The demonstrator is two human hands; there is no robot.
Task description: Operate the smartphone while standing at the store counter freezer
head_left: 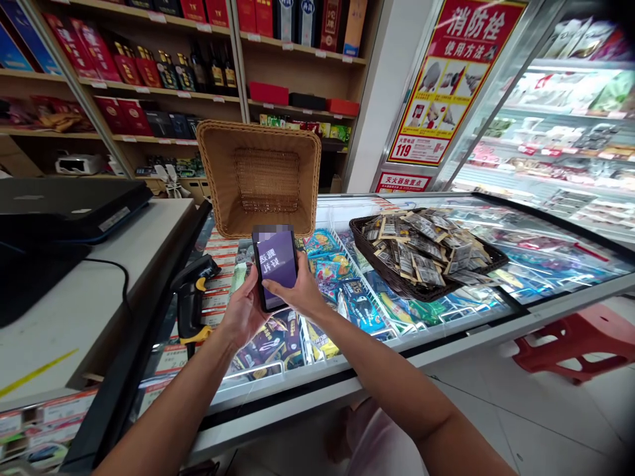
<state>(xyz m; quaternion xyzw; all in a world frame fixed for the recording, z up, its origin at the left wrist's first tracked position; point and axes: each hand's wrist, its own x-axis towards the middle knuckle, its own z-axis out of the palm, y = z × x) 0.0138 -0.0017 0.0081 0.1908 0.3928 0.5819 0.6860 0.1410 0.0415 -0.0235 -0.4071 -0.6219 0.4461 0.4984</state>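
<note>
Far left: cable [119, 268] trails loose off the counter [42, 347]; could snag if something gets dragged past it. Next, scanner [191, 311] sits near the freezer's left edge, just left of the forearm; a careless elbow might knock it. Tan basket [268, 178], far side, is tipped w/ its mouth facing near, nothing visible inside; can't tell what props it, so a bump could prob. topple it.

Phone [275, 268] is mid-scene, held above the freezer [496, 336], lit screen up, just near of the basket's lower rim; touching or not, can't tell. Left hand [243, 314] is curled round its left/near side; right hand [303, 284] closes on the right edge, thumb over the screen. Risks: stray thumb tap, or a drop onto the glass if the grip loosens.

Right: dark basket [384, 272] is heaped w/ packets [421, 244], some over the near rim, so a nudge may spill more. Far right, stool [585, 340] on the floor = trip hazard.
</note>
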